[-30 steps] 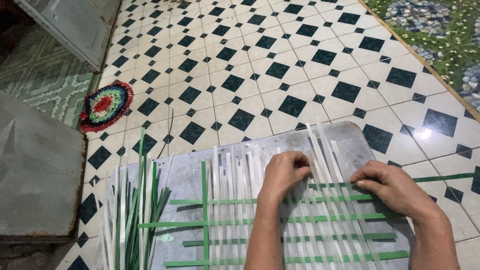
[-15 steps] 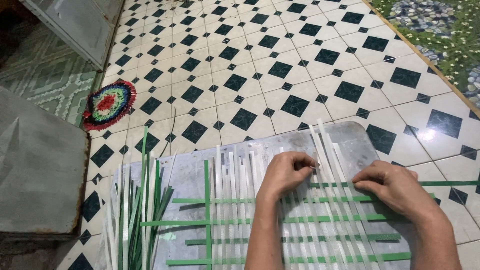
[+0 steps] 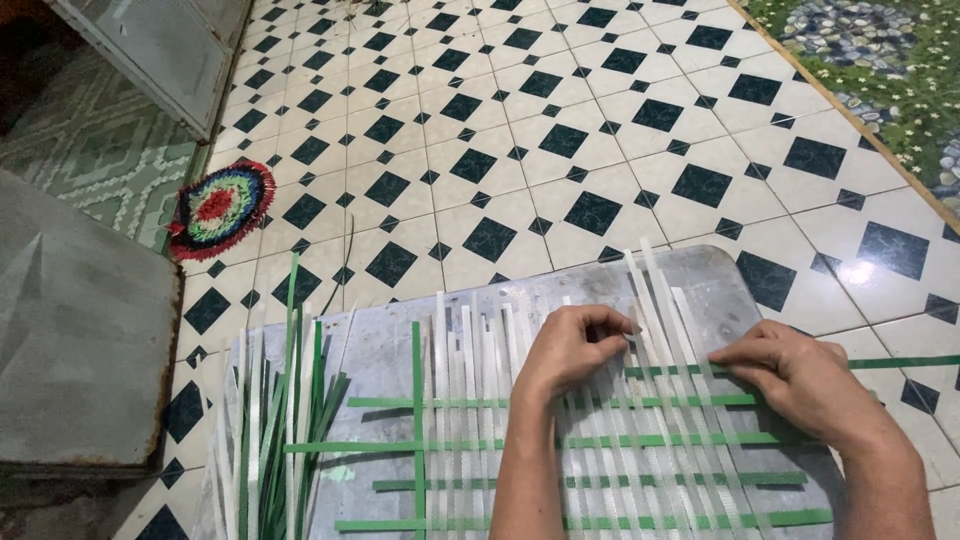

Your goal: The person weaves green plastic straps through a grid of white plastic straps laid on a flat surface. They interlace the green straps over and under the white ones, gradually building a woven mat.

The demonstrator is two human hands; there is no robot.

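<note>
A person crouched over a grey metal board (image 3: 390,350) on a black-and-white tiled floor (image 3: 520,130) works a half-woven mat of white and green plastic strips (image 3: 600,440). The left hand (image 3: 570,345) is curled nearly closed, fingertips pinching the upright white strips (image 3: 655,300) near the top of the weave. The right hand (image 3: 800,375) lies flatter, fingers half bent, pressing the uppermost green crosswise strip (image 3: 900,362) against the board. A loose bundle of spare green and white strips (image 3: 275,420) lies just beside the weave on the board's left. The frame cuts off the mat's lower edge and both forearms; the thumbs' grip under the palms cannot be made out. A round multicoloured woven mat (image 3: 220,208) lies well apart.
</note>
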